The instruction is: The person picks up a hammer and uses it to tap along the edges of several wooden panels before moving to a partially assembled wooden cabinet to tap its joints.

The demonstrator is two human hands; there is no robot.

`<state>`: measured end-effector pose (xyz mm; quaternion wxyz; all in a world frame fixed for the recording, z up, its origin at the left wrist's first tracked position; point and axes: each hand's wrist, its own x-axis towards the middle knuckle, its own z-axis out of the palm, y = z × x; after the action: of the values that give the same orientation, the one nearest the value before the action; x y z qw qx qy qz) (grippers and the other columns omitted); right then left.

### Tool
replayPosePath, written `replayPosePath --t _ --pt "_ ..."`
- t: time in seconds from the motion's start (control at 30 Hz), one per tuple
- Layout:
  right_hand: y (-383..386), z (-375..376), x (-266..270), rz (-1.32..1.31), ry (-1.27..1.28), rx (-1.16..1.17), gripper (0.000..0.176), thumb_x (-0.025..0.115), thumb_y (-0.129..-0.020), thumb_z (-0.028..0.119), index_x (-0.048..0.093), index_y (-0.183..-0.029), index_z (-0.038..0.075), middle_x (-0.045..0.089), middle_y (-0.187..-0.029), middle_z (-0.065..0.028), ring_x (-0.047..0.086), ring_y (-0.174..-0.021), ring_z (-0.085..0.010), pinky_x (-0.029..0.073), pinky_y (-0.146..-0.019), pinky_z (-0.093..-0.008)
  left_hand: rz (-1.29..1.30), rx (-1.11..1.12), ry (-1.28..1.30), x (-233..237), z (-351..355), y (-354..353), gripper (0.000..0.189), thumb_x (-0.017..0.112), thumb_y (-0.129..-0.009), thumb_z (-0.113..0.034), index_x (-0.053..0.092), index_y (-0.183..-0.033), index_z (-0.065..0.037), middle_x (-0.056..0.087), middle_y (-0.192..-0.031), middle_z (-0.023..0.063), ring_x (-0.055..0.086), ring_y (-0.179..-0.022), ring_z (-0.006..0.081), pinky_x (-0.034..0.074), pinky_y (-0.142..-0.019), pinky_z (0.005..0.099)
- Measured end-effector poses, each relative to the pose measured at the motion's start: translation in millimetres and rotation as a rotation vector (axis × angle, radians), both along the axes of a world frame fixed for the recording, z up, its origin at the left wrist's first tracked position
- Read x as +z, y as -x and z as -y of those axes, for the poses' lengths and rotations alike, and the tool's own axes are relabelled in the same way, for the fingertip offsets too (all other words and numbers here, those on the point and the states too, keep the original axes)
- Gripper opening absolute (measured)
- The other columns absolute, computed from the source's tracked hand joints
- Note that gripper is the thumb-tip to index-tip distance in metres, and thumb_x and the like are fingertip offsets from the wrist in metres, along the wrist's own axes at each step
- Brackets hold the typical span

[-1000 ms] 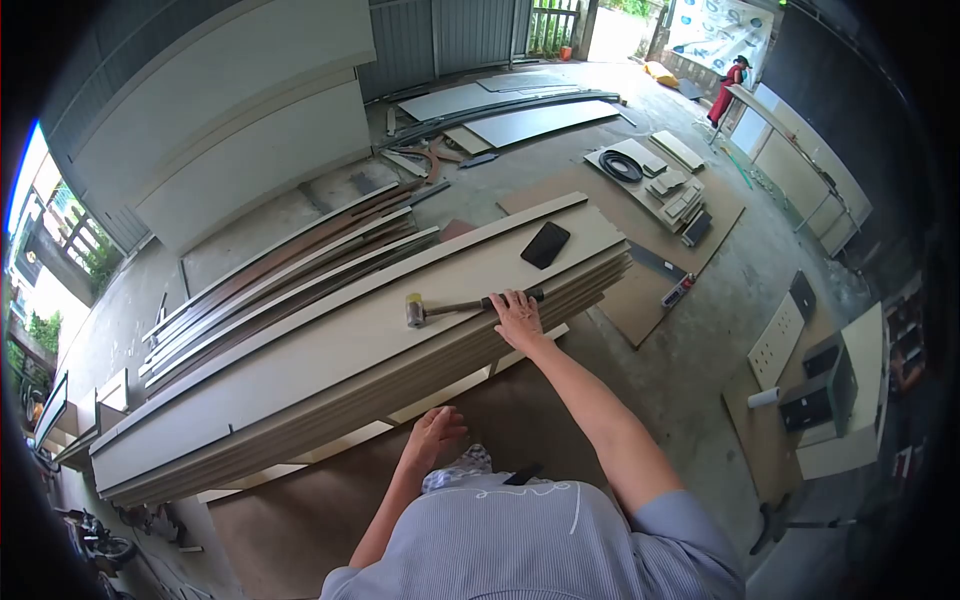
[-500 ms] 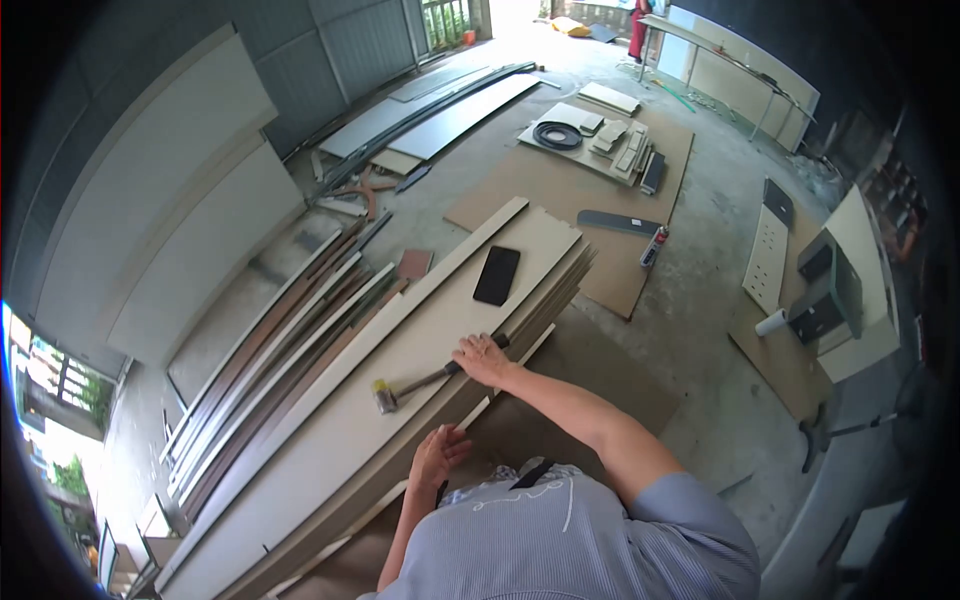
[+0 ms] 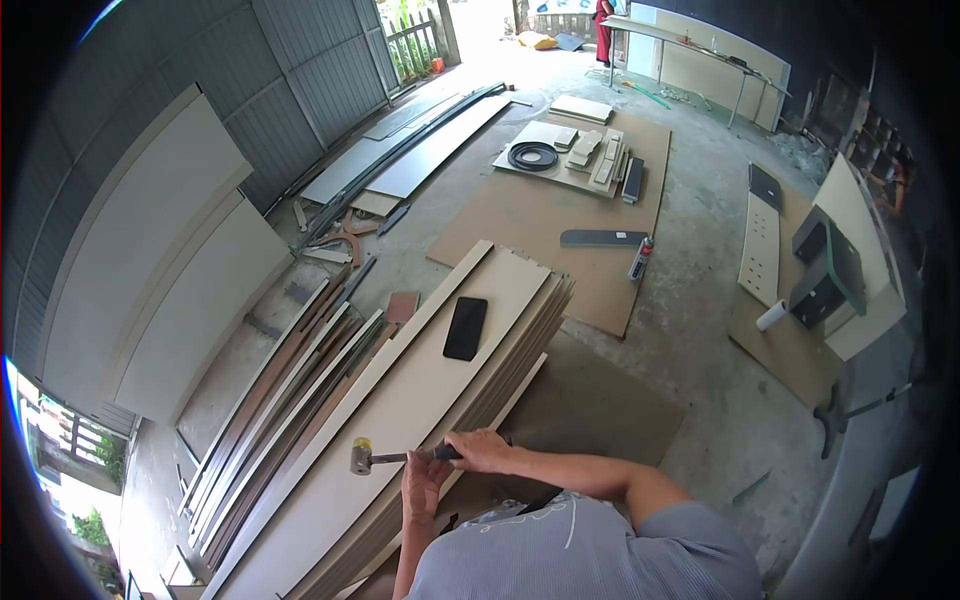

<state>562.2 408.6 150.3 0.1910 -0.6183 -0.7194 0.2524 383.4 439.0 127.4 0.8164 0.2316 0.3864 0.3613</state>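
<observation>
A soft-faced mallet (image 3: 361, 457), with a grey metal head and a yellow face, is held level above the near side of a stack of cream boards (image 3: 330, 510). My right hand (image 3: 482, 451) is closed around its black grip. The fingers of my left hand (image 3: 424, 484) are on the shaft, just on the head side of that grip, and hide part of it. Farther up the top board lies a black phone (image 3: 466, 328), and a narrow cream strip (image 3: 400, 322) runs along the stack's left edge.
Long metal and brown profiles (image 3: 285, 400) lie on the floor left of the stack. Beyond it, a brown sheet (image 3: 560, 215) carries cut panels, a black coil (image 3: 533, 155) and a tube (image 3: 641, 258). A dark cabinet part (image 3: 830, 265) stands at right. Someone in red (image 3: 603, 30) is far back.
My right hand has lifted the mallet off the board and drawn it nearer to me. My left hand has come up to its shaft. The camera view has shifted slightly.
</observation>
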Motion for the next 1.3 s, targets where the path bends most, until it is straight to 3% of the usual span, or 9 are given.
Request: replayPosePath --t 0.17,0.2,0.23,0.3,0.37,0.57,0.77,1.1,1.3 --pt "-72 55 27 -0.262 0.197 -0.053 0.039 0.06 -0.072 0.03 0.046 -0.101 0.007 0.061 -0.084 -0.0164 0.059 -0.079 -0.0341 0.046 -0.07 -0.0439 0.321 0.043 -0.099 42 16 -88 0.044 0.047 -0.088 -0.039 0.041 -0.119 -0.008 0.056 -0.107 0.0108 0.053 -0.102 0.0292 0.041 -0.089 0.0444" --pt "-96 67 29 -0.303 0.186 -0.079 0.038 0.059 -0.073 0.03 0.047 -0.101 0.007 0.061 -0.084 -0.0167 0.059 -0.079 -0.0347 0.046 -0.07 -0.0436 0.312 0.092 -0.027 52 20 -111 0.036 0.047 -0.089 -0.035 0.048 -0.112 -0.008 0.06 -0.086 0.0071 0.058 -0.09 0.0275 0.042 -0.086 0.044" --pt "-121 78 28 -0.344 0.177 -0.105 0.038 0.058 -0.073 0.03 0.048 -0.101 0.008 0.061 -0.083 -0.017 0.059 -0.079 -0.0353 0.046 -0.07 -0.0433 0.309 0.089 -0.016 51 21 -138 0.036 0.047 -0.089 -0.035 0.048 -0.112 -0.008 0.06 -0.086 0.0071 0.058 -0.09 0.0275 0.042 -0.086 0.044" --pt "-174 99 28 -0.356 0.208 -0.116 0.037 0.057 -0.074 0.031 0.049 -0.101 0.007 0.061 -0.084 -0.0171 0.059 -0.08 -0.0351 0.046 -0.071 -0.0431 0.207 -0.046 0.036 43 31 -182 0.026 0.048 -0.089 -0.03 0.055 -0.099 -0.007 0.054 -0.065 0.0041 0.059 -0.075 0.0242 0.043 -0.083 0.0428" --pt "-221 117 25 -0.334 0.158 -0.131 0.039 0.057 -0.075 0.035 0.048 -0.102 0.008 0.06 -0.085 -0.0177 0.059 -0.079 -0.0349 0.047 -0.069 -0.0417 0.204 -0.044 0.108 43 47 -230 0.022 0.048 -0.09 -0.026 0.057 -0.087 -0.006 0.045 -0.056 0.0025 0.057 -0.067 0.0209 0.044 -0.08 0.0414" --pt "-322 164 38 -0.317 0.287 -0.158 0.043 0.058 -0.077 0.033 0.045 -0.109 0.008 0.059 -0.097 -0.0159 0.058 -0.09 -0.0314 0.045 -0.076 -0.0394 0.22 -0.087 0.179 52 86 -336 0.03 0.044 -0.091 -0.033 0.054 -0.084 -0.006 0.044 -0.056 0.0017 0.054 -0.067 0.0177 0.044 -0.08 0.0396" --pt "-384 178 48 -0.143 0.358 -0.24 0.044 0.058 -0.077 0.031 0.045 -0.112 0.009 0.059 -0.099 -0.016 0.058 -0.091 -0.0308 0.044 -0.078 -0.0397 0.191 -0.141 0.195 60 70 -402 0.032 0.044 -0.091 -0.036 0.052 -0.082 -0.006 0.041 -0.053 0.0007 0.053 -0.063 0.0187 0.044 -0.077 0.0387" --pt "-438 67 40 -0.05 0.216 -0.36 0.033 0.059 -0.077 0.026 0.05 -0.102 0.008 0.062 -0.08 -0.0155 0.06 -0.076 -0.0346 0.047 -0.066 -0.0421 0.201 -0.034 0.164 33 -51 -490 0.028 0.052 -0.087 -0.034 0.051 -0.084 -0.006 0.041 -0.052 -0.0014 0.049 -0.057 0.013 0.045 -0.066 0.0326" --pt "-483 -9 41 -0.028 0.28 -0.319 0.032 0.06 -0.076 0.026 0.048 -0.1 0.008 0.061 -0.078 -0.0169 0.06 -0.073 -0.0358 0.047 -0.065 -0.0438 0.327 0.143 0.35 -3 -121 -526 0.024 0.054 -0.087 -0.03 0.053 -0.084 -0.006 0.042 -0.052 -0.0022 0.048 -0.054 0.013 0.047 -0.064 0.0326"
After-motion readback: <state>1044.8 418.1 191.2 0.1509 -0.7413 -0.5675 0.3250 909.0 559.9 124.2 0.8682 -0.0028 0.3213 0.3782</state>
